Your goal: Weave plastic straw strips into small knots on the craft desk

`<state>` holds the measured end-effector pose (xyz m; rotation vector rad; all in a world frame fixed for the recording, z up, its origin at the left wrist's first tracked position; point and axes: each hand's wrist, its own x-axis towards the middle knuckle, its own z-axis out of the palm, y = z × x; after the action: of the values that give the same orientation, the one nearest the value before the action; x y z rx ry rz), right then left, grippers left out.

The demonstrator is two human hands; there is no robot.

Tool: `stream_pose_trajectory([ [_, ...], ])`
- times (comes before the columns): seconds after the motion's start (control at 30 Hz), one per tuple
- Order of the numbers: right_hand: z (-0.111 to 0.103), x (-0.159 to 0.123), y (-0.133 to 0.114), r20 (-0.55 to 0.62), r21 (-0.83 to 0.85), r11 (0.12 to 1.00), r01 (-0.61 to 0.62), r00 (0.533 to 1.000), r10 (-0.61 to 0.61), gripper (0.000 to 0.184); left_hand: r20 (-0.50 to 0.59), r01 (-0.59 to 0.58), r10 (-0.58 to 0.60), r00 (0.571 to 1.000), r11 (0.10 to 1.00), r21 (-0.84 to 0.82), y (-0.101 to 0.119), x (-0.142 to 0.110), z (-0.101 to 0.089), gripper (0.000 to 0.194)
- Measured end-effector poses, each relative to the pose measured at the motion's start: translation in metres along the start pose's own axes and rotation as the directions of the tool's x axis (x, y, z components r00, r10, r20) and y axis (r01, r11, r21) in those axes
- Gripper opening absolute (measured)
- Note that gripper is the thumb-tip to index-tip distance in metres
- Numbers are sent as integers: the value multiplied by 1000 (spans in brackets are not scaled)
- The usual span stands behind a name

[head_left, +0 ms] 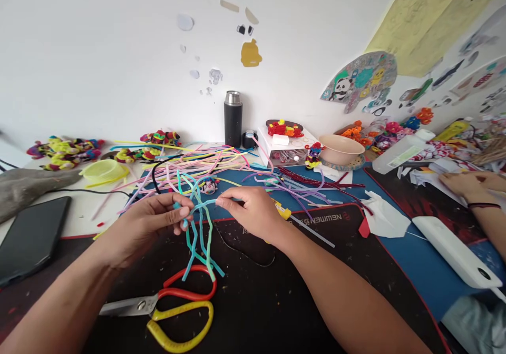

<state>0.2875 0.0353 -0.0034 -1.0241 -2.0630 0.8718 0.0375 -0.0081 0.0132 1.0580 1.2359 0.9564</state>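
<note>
Left hand [148, 222] pinched on the bunched part of the blue-green fuzzy stems [209, 241], right hand [255, 214] pinching one strand just beside it; looks like a shaping step. Loose ends hang between and below the hands, near the scissors [148, 304] on the black mat [269, 301]. Next move calls for a firm left pinch and light right tension, loose ends untangled.

Both hands' fingers [182, 213] pinch blue-green pipe cleaners [201, 222] above red-and-yellow-handled scissors [179, 301].
</note>
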Motion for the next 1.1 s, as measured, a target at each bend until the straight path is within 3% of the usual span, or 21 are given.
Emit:
stream_pose_trajectory([
  [0.27,-7,3,5,-65,107,985,-134,988,141,25,-11,-13,13,1000,999,32,-2,1,-6,52],
  [0.43,-4,3,7,-63,-5,996,-93,994,92,22,-81,-69,77,994,993,99,-6,2,-9,40],
  [0.6,-2,2,3,-17,-32,997,-68,998,67,16,1,-140,144,990,964,224,-3,1,-6,38],
  [0.8,-6,3,2,-55,18,997,-79,995,79,24,175,-96,52,983,963,254,5,-5,1,43],
  [0.87,-3,1,2,-23,51,995,-81,996,83,27,183,-88,41,982,962,257,7,-7,6,46],
  [1.1,13,-8,-7,254,216,971,-102,966,45,26,130,-126,94,987,956,266,3,-2,12,48],
])
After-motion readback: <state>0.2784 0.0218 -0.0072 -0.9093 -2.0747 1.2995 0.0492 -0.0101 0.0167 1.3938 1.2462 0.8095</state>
